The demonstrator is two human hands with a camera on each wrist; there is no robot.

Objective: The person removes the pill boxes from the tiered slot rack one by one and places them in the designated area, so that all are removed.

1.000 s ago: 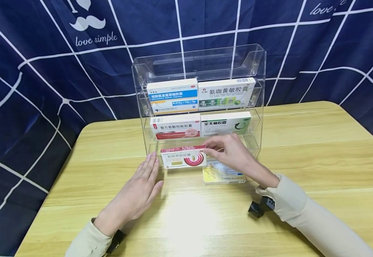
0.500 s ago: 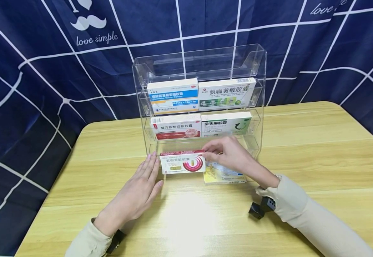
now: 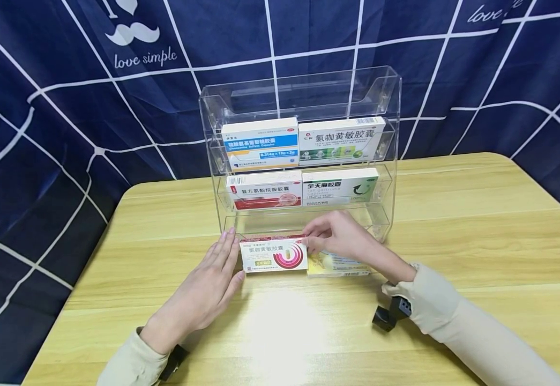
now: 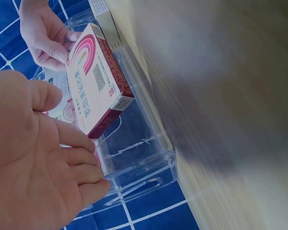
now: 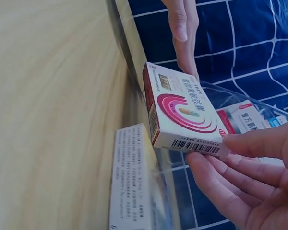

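My right hand [image 3: 340, 236] pinches a white medicine box [image 3: 274, 255] with pink-red arcs by its right end, thumb on the front face. It is held tilted at the low front of a clear acrylic rack [image 3: 304, 219], and the right wrist view shows its barcode end by the fingertips. My left hand [image 3: 207, 284] has its fingers extended, fingertips close to the box's left end and the rack's lower left corner. To the right, partly behind my right hand, is a yellow-and-white medicine box [image 3: 340, 266] at the rack's lower front.
Higher tiers hold a blue-and-white box [image 3: 259, 147], a green-and-white box [image 3: 340, 142], a red-and-white box [image 3: 265, 192] and a gastrodia capsule box [image 3: 340, 186]. The rack stands on a wooden table [image 3: 453, 236] before a dark blue checked cloth [image 3: 318, 32].
My right hand has brought the box with pink-red arcs down and toward me, across more of the rack's low front. My left hand has stayed in place.
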